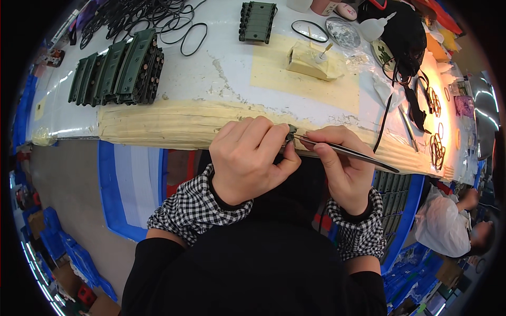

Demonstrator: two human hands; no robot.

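Note:
Over the taped front edge of the table, my left hand (247, 158) pinches a small dark green part (291, 134) between thumb and forefinger. Most of that part is hidden by the fingers. Closed around a pair of dark metal tweezers (363, 156), my right hand (345, 171) brings their tips up to the small part. Whether the tips grip anything is too small to make out. Several dark green tracked model hulls (113, 73) stand in a row at the left of the table, and one more green hull (257, 21) lies at the back.
A cream block (311, 62) with small sticks sits beyond my hands. Black rubber bands (137, 16) are heaped at the back left. A white nozzle bottle (373, 29) stands back right. Below the table are a blue tray (108, 189) and a crate of green parts (392, 197). Another person (443, 224) sits far right.

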